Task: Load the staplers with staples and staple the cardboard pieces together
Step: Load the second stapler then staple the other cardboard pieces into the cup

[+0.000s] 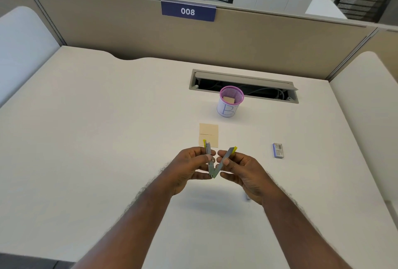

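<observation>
A pale desk [107,139] in a partitioned cubicle carries two cardboard pieces [208,134]. Just in front of them, above the desk, the left hand [189,169] and right hand [243,171] each pinch one arm of the stapler [213,166], hinged open in a V.

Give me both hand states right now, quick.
Left hand: pinching one arm of the opened stapler, held above the desk.
Right hand: pinching the stapler's other, swung-out arm.
</observation>
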A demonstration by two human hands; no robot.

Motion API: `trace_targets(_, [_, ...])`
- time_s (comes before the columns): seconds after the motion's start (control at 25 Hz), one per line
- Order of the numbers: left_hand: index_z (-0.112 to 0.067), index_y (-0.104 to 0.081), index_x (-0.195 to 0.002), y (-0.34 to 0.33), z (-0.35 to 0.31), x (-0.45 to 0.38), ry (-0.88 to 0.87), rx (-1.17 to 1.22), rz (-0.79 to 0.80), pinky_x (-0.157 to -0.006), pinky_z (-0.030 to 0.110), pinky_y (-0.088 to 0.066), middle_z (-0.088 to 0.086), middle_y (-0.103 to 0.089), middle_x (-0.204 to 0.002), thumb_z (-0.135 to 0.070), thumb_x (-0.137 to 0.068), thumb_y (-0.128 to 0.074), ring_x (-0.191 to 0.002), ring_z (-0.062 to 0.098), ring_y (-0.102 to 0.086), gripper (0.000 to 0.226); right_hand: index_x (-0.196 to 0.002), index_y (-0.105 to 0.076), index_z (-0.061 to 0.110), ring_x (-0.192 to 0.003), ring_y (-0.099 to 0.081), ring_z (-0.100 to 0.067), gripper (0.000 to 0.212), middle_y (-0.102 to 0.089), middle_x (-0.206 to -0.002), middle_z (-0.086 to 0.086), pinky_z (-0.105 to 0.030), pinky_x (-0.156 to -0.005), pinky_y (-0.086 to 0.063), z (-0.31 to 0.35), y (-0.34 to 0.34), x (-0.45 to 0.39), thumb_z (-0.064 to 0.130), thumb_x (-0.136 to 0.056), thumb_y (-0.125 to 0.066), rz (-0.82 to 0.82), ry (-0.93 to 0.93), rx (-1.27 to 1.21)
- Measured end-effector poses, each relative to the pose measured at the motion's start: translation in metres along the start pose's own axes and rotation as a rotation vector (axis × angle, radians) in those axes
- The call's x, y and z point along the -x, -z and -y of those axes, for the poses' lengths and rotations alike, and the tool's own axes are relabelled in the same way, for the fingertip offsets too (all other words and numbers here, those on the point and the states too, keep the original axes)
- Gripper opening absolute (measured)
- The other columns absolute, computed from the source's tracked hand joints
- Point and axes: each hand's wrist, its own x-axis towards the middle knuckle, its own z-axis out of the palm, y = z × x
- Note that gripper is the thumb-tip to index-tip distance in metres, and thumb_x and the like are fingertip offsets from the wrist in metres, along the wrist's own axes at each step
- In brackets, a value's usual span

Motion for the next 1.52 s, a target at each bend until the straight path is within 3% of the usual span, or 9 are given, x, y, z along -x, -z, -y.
trace_targets(0.12, [-0.007,-0.066,-0.102,-0.003,0.002,-0.002,-0.044,-0.027,-0.06,-0.067,0.03,-0.058,0.006,-0.072,-0.089,-0.01,-0.092,-0.062,-0.08,0.017,-0.071,0.011,-0.102,-0.078,0.022,-0.1,-0.073,-0.02,0.054,-0.073,-0.116,-0.001,-0.025,-0.075,-0.058,-0.001,-0.001,0.0,0.048,-0.056,-0.089,-0.003,0.021,-0.002])
trace_targets(0.28, [-0.007,-0.067,-0.102,-0.001,0.002,-0.001,-0.039,-0.005,0.012,-0.074,0.035,-0.058,0.006,-0.074,-0.093,-0.01,-0.091,-0.066,-0.088,0.021,-0.071,0.012,-0.109,-0.076,0.022,-0.102,-0.072,-0.024,0.057,-0.074,-0.113,-0.005,-0.027,-0.079,-0.058,-0.001,-0.002,-0.001,0.047,-0.06,-0.089,0.01,0.045,0.018])
trace_targets(0.48, [-0.007,-0.065,-0.117,-0.001,0.003,-0.001,-0.02,0.004,0.096,-0.081,0.04,-0.058,0.011,-0.073,-0.108,-0.01,-0.089,-0.068,-0.096,0.024,-0.07,0.028,-0.114,-0.073,0.031,-0.103,-0.072,-0.023,0.048,-0.074,-0.113,-0.003,-0.028,-0.08,-0.058,0.002,0.002,0.0,0.045,-0.069,-0.084,0.089,0.026,0.072])
trace_targets(0.76, [-0.003,-0.049,-0.125,0.002,-0.001,-0.001,0.035,0.053,0.128,-0.076,0.04,-0.057,0.018,-0.072,-0.103,-0.007,-0.082,-0.076,-0.093,0.03,-0.07,0.051,-0.113,-0.072,0.028,-0.103,-0.071,-0.025,0.049,-0.074,-0.114,-0.003,-0.03,-0.081,-0.058,0.001,0.008,0.001,0.049,-0.07,-0.083,0.144,-0.029,0.119])
trace_targets(0.92, [-0.001,-0.052,-0.111,-0.001,0.002,0.0,-0.002,0.016,0.103,-0.075,0.042,-0.058,0.021,-0.066,-0.109,0.0,-0.083,-0.073,-0.092,0.034,-0.068,0.036,-0.111,-0.073,0.025,-0.105,-0.071,-0.025,0.045,-0.074,-0.113,-0.005,-0.032,-0.083,-0.058,0.003,0.01,0.003,0.047,-0.072,-0.081,0.18,-0.047,0.159])
trace_targets(1.08, [-0.004,-0.061,-0.091,-0.005,0.006,0.002,-0.099,-0.022,0.025,-0.077,0.043,-0.059,0.015,-0.07,-0.109,-0.004,-0.085,-0.073,-0.087,0.033,-0.071,0.014,-0.105,-0.075,0.018,-0.099,-0.073,-0.024,0.041,-0.075,-0.109,-0.006,-0.029,-0.078,-0.058,0.002,0.008,0.002,0.038,-0.069,-0.083,0.062,-0.001,0.175])
trace_targets(1.24, [-0.009,-0.073,-0.105,-0.014,0.01,0.004,-0.164,-0.131,-0.048,-0.08,0.03,-0.059,0.008,-0.076,-0.102,-0.012,-0.085,-0.074,-0.091,0.024,-0.074,0.02,-0.099,-0.076,0.011,-0.091,-0.075,-0.025,0.046,-0.076,-0.099,-0.008,-0.029,-0.075,-0.059,0.0,0.008,0.001,0.037,-0.063,-0.088,-0.076,0.048,0.206])
trace_targets(1.36, [-0.015,-0.072,-0.112,-0.017,0.011,0.005,-0.175,-0.228,-0.042,-0.072,0.016,-0.054,0.001,-0.077,-0.102,-0.012,-0.086,-0.074,-0.091,0.012,-0.074,0.027,-0.093,-0.076,0.008,-0.086,-0.075,-0.026,0.042,-0.076,-0.089,-0.007,-0.03,-0.073,-0.06,-0.003,0.009,0.0,0.034,-0.063,-0.089,-0.149,0.071,0.213])
trace_targets(1.52, [-0.014,-0.073,-0.107,-0.021,0.012,0.004,-0.203,-0.289,-0.114,-0.064,0.012,-0.052,0.002,-0.076,-0.1,-0.013,-0.082,-0.078,-0.087,0.008,-0.074,0.025,-0.093,-0.075,0.005,-0.084,-0.075,-0.025,0.028,-0.075,-0.086,-0.005,-0.03,-0.075,-0.06,-0.004,0.01,0.0,0.022,-0.072,-0.085,-0.164,0.077,0.211])
